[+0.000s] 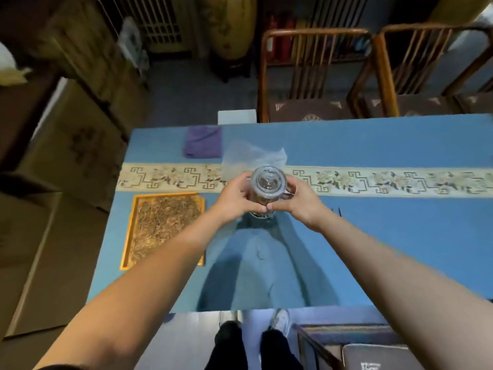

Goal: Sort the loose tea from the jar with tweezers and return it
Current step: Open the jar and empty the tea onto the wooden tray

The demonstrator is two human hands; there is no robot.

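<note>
Both my left hand (236,197) and right hand (300,202) are wrapped around one lidded clear glass jar (268,184) mid-table; one gold-rimmed rectangular tray of loose tea (162,227) sits left, one folded purple cloth (203,142) and one clear plastic bag (253,154) behind.

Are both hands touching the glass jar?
Touching. The head view shows the left hand and right hand wrapped around the glass jar.

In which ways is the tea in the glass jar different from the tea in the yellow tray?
The tea in the glass jar is gripped between the left hand and the right hand, under a clear lid; the tea in the yellow tray lies uncovered and untouched, left of the jar. The jar's tea is stacked in an upright container, while the tray's tea is spread in a flat layer. Both are dark brown loose leaves on the blue tablecloth.
</note>
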